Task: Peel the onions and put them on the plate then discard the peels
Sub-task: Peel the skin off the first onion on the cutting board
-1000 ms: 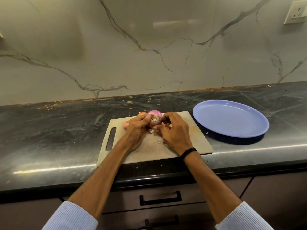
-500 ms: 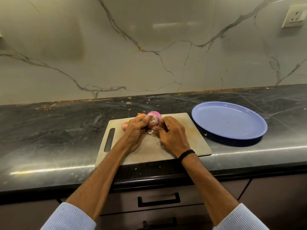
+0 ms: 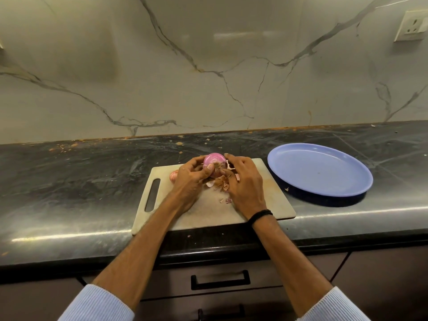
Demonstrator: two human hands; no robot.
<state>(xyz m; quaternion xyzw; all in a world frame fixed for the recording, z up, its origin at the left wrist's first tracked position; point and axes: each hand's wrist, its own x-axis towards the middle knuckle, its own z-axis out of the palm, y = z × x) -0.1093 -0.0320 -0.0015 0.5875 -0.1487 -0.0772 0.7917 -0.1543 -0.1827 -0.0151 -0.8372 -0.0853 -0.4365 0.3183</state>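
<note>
A pink-purple onion [image 3: 214, 163] is held above the beige cutting board [image 3: 266, 200], root end facing me. My left hand [image 3: 191, 181] grips its left side, thumb across the front. My right hand [image 3: 245, 184] closes on its right side, fingers over the top and thumb under the root. Dry brown peel pieces [image 3: 221, 184] lie on the board under the hands, with smaller scraps [image 3: 226, 200] nearer me. A second onion [image 3: 173, 175] shows partly behind my left wrist. The blue plate [image 3: 324, 172] lies to the right of the board with nothing on it but a speck.
The dark stone counter [image 3: 69, 181] runs left to right, with a marble wall behind. A wall socket [image 3: 412, 25] is at the top right. Drawers with black handles [image 3: 220, 279] sit below the counter's front edge.
My right hand has shifted up so its fingers wrap over the onion's top and right side. More loose peel now lies on the board below the onion.
</note>
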